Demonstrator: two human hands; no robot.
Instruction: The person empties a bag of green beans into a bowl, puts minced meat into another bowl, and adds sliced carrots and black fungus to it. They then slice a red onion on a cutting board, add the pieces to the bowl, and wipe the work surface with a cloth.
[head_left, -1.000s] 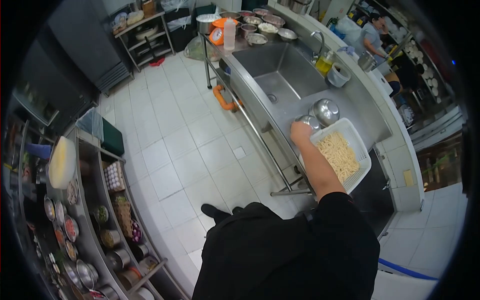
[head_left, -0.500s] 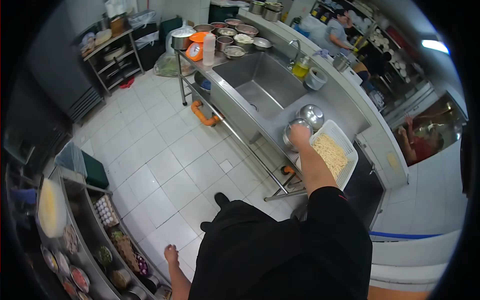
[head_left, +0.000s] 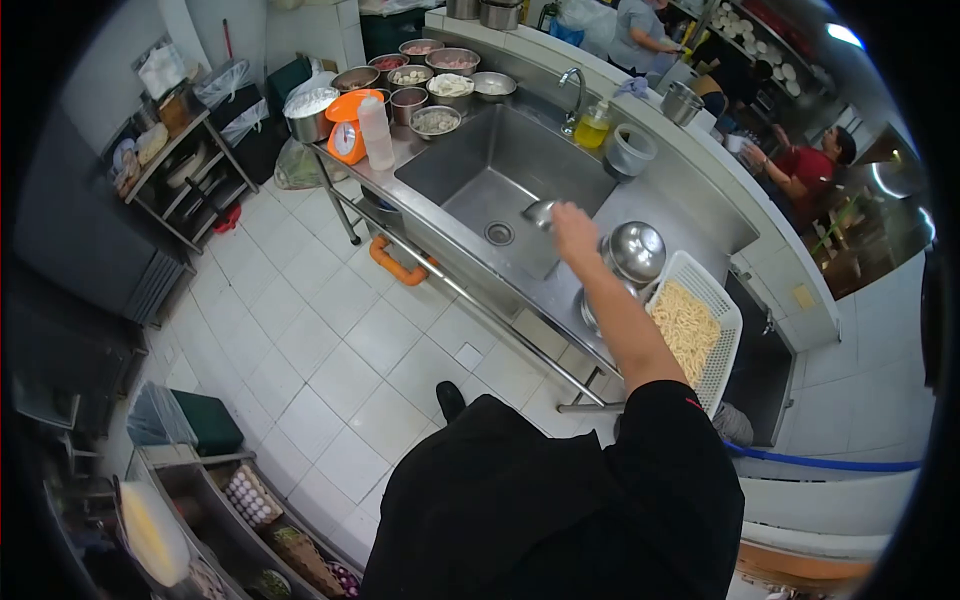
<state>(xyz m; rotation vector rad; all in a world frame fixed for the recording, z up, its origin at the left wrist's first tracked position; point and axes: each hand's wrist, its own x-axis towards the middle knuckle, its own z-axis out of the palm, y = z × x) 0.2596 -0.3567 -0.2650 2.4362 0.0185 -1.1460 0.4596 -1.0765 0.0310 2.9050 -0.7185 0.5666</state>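
My right hand (head_left: 575, 236) reaches over the right side of the steel sink (head_left: 450, 180), fingers closed round a small shiny metal utensil (head_left: 539, 213). Its rounded end points into the basin; whether it is a ladle or a scoop I cannot make out. An upturned-looking steel bowl (head_left: 637, 250) sits on the counter just right of the hand. Another metal bowl (head_left: 590, 312) is mostly hidden behind my forearm. Beside my arm, a white perforated basket (head_left: 729, 322) holds a heap of pale cut strips (head_left: 685, 330). My left hand is out of view.
An orange scale (head_left: 347, 141), a clear bottle (head_left: 376, 135) and several bowls of food (head_left: 452, 88) crowd the counter's far left. Near the faucet (head_left: 573, 100) stand a yellow soap bottle (head_left: 593, 127) and a plastic tub (head_left: 630, 152). People work beyond the low wall.
My right hand has moved from the metal bowl by the basket to over the sink, now with the metal utensil in it. My left hand has left the view, and the camera has shifted.
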